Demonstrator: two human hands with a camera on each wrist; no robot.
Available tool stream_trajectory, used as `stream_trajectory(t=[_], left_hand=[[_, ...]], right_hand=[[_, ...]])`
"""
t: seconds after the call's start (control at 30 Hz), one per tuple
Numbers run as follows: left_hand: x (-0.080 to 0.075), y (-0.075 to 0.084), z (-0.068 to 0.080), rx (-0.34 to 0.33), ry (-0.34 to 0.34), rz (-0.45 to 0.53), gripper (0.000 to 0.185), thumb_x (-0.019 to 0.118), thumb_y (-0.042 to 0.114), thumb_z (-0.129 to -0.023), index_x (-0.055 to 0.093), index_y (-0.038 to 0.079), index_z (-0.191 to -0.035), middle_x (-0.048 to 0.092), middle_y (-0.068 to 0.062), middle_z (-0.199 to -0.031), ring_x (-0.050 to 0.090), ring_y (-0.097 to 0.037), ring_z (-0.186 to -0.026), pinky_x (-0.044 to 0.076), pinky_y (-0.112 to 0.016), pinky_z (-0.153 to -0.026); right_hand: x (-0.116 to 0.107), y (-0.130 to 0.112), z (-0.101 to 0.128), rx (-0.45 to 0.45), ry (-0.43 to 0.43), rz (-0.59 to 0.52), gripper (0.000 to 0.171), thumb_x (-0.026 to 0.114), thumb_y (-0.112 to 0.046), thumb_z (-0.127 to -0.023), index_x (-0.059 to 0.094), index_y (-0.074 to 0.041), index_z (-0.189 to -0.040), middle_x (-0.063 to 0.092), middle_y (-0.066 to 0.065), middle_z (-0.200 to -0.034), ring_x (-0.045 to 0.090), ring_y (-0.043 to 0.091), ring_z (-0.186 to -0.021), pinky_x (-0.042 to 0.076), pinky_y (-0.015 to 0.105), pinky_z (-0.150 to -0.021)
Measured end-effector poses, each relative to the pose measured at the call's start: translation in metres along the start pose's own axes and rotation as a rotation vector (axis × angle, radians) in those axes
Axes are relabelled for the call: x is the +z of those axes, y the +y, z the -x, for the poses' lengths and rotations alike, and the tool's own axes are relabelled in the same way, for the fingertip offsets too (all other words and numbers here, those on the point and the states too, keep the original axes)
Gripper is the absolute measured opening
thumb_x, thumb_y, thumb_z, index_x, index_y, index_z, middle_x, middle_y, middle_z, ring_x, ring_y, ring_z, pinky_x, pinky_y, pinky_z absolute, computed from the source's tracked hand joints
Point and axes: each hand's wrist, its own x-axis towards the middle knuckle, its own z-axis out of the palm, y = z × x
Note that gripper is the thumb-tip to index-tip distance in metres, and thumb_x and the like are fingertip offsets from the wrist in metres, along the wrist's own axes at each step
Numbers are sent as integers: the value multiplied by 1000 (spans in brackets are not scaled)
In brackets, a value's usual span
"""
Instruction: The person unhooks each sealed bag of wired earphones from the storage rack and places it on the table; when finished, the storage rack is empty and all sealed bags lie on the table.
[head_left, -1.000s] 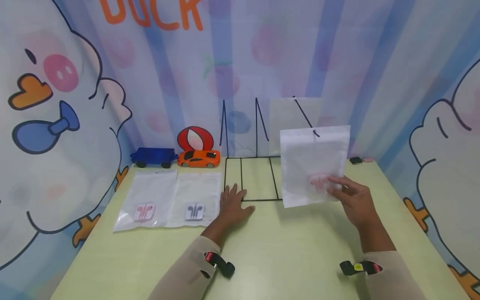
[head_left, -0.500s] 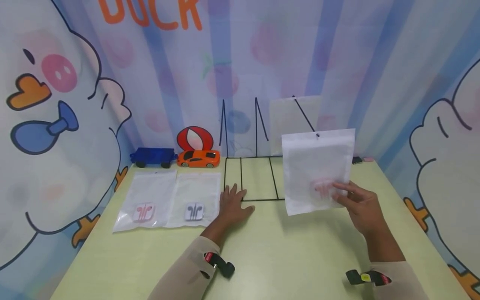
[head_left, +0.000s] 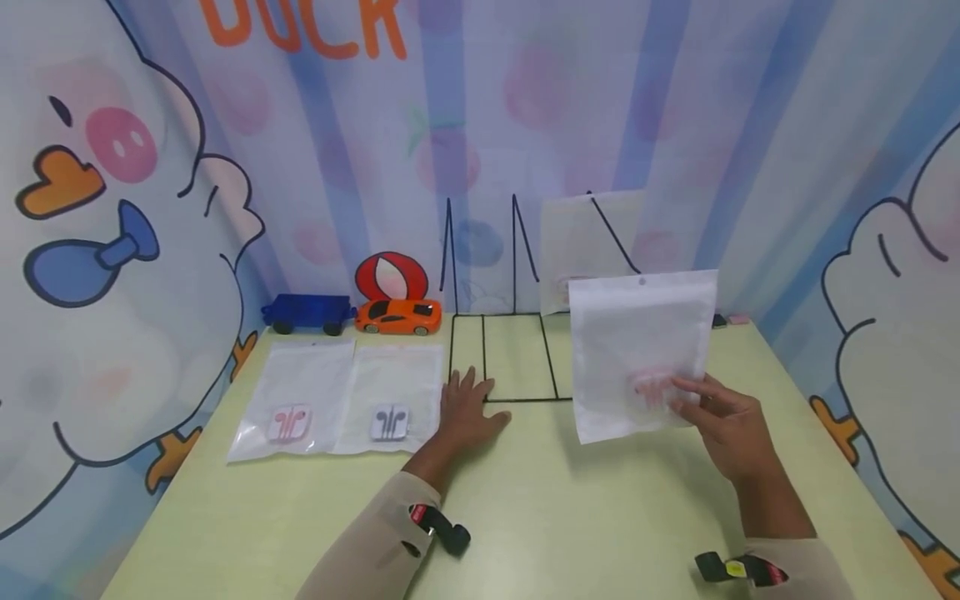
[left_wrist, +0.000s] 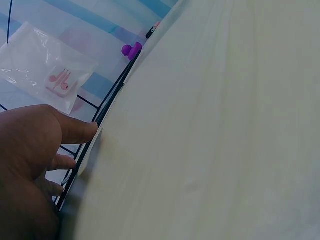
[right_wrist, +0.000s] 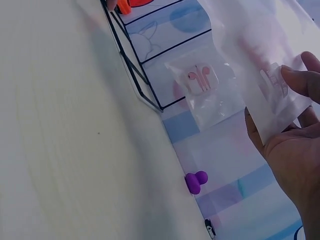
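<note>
and it's the right hand's thumb and fingers pinching the lower right edge of a white pouch, thumb in front, fingertips behind! the right hand point(head_left: 723, 425) has that held pouch point(head_left: 637, 329) up off the table, upright and slightly tilted, a pink earphone print showing near the grip. its top hole is right by a hook's tip; whether they touch, can't tell. over to the left hand point(head_left: 467, 408), fingers spread across the near left corner of the black wire rack point(head_left: 517, 401). another hanging pouch point(right_wrist: 202, 80) is on the rack, behind the held one. two flat pouches point(head_left: 397, 375) lie side by side left of that hand, and behind them, an orange car point(head_left: 399, 317) beside a blue trailer point(head_left: 309, 314) on the table point(head_left: 555, 517)!
</note>
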Motion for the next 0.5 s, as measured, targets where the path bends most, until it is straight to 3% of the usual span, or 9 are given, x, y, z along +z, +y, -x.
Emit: stream_trajectory(t=[0.27,0.5], left_hand=[[2,-1,-1,1,-8,-2,72,71,39,-100,52,6,-161,26,-27,-179,10,-53,-169,8,-66,-138],[0,0,1,5,0,-3,71,71,39,-100,53,5,-159,27,-27,-178,12,-53,-168,11,-67,-137]], right_hand=[[-6,5,7,77,16,107,36,66,10,-102,70,9,-137,65,-18,-152,67,2,-128,62,17,-93],[-10,13,8,120,22,109,37,69,9,-101,71,7,-138,63,-21,-148,66,-2,-127,62,16,-91]])
